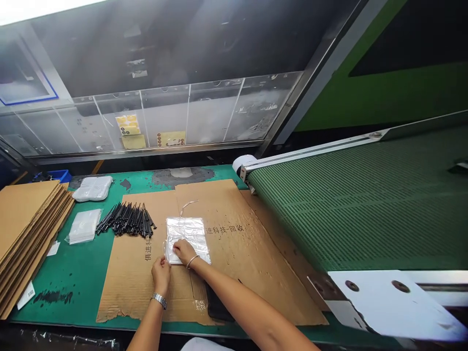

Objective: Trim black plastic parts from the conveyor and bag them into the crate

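Note:
A flat stack of clear plastic bags point(188, 229) lies on the brown cardboard sheet point(248, 263) in front of me. My right hand point(185, 252) rests on the stack, its fingers curled and pinching the plastic of the top bag. At the stack's lower left corner, my left hand point(161, 273) is closed with the fingertips together; what is between them is too small to make out. A thin whitish strip shows just above those fingertips. Another loose clear strip point(188, 202) lies beyond the stack. To the left is a pile of black slender rods point(127, 219), partly on the cardboard.
Two packs of clear bags point(93, 188) point(85, 225) sit on the green table point(80, 278). Stacked cardboard sheets point(32, 219) stand at the left edge. A green conveyor belt point(358, 195) runs along the right. Under my right forearm lies a black flat object point(218, 304).

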The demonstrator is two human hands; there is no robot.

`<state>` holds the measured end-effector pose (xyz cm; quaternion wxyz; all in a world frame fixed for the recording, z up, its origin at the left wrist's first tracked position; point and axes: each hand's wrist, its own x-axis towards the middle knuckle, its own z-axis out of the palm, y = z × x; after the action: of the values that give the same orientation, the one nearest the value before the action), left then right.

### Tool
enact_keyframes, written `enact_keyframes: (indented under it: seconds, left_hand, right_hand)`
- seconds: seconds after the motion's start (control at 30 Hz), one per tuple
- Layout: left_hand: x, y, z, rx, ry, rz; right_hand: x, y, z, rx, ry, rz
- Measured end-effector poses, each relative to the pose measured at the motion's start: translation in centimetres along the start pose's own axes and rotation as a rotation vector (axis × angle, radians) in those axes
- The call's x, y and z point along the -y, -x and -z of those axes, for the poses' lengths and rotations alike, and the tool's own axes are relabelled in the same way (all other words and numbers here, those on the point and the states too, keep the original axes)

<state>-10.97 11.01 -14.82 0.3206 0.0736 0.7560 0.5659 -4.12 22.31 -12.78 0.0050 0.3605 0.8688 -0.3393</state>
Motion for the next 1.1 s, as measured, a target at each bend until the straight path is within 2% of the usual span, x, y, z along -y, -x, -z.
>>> enact_keyframes:
  seconds: [0.13,0.23,0.37,0.43,0.6,0.67,0.77,0.8,0.83,0.9,1.0,1.07,1.1]
  left_hand:
    - [-1.0,0.3,-0.2,0.050,-0.122,-0.096]
    - [-2.0,1.1,-0.2,0.093,-0.193,-0.249]
    - [-1.8,1.5,-0.9,0.400,-0.419,-0.520]
    - [-1.2,1.4,-1.4,0.455,-0.463,-0.550]
    - [-0.2,1.1,-1.9,0.381,-0.559,-0.618]
    - [-0.5,1.0,-1.3,0.280,-0.558,-0.657]
    - [-2.1,1.4,0.3,0.073,-0.423,-0.669]
    - [-2.9,1.7,0.8,0.064,-0.379,-0.693]
    - [-3.7,2.0,1.2,0.108,-0.332,-0.740]
    - [-5.5,2.8,1.8,0.310,-0.286,-0.801]
    - [-7.2,3.9,2.0,0.586,-0.249,-0.668]
    - [-7.7,4.2,2.2,0.649,-0.211,-0.576]
    - [-7.8,4.3,2.3,0.659,-0.188,-0.554]
  right_hand:
    - [-0.5,-0.4,1.3,0.018,-0.141,-0.040]
    - [-1.0,-0.6,2.2,-0.008,-0.242,-0.093]
    - [-0.9,-0.9,3.1,-0.036,-0.396,-0.158]
    - [-0.3,-1.0,3.6,-0.028,-0.505,-0.162]
    - [1.7,0.0,5.1,0.031,-0.802,-0.079]
    - [2.0,1.1,5.6,0.029,-0.883,-0.058]
    - [2.4,3.2,5.8,0.028,-0.962,-0.025]
    - [2.6,4.0,5.7,0.035,-0.980,-0.010]
    - [2.8,4.8,5.6,0.045,-0.993,0.005]
    - [3.3,6.5,5.5,0.044,-1.037,0.026]
    - [3.7,9.1,5.7,-0.014,-1.151,0.004]
    - [3.5,10.8,6.0,0.009,-1.253,-0.045]
    - [3.3,11.6,6.1,0.063,-1.287,-0.062]
